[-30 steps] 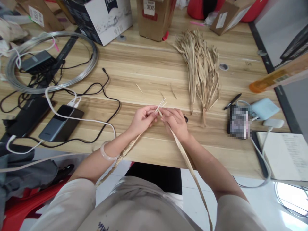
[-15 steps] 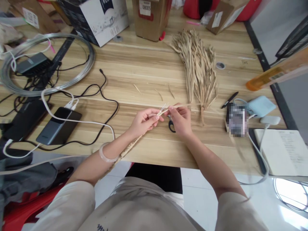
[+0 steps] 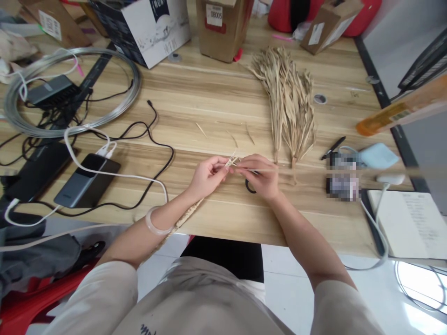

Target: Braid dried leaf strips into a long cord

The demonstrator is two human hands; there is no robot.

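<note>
My left hand [image 3: 206, 177] is closed, pinching the working end of a braid [image 3: 188, 214] of pale dried leaf strips. Its finished length runs back under my left forearm and over the table edge. Short loose ends stick up at the pinched end. Beside it, my right hand [image 3: 264, 177] is closed on a long dried leaf strip [image 3: 303, 170], which stretches out to the right and is partly blurred. Under the right hand lies a pair of scissors, with only a black handle loop [image 3: 249, 187] showing. Two bundles of dried leaves [image 3: 296, 102] lie beyond the right hand.
Several leaf scraps [image 3: 250, 134] lie ahead of my hands. At left are a wire coil [image 3: 138, 88], a power bank [image 3: 85, 181] and tangled cables. Boxes [image 3: 223, 37] stand at the back. At right are a pen [image 3: 333, 148], a blurred-out object [image 3: 342, 186] and an open notebook [image 3: 398, 223].
My right hand has shifted its fingers at the braid's end, now flatter and more stretched. The long strip has swung lower, toward me, and reaches farther right. My left hand has barely moved.
</note>
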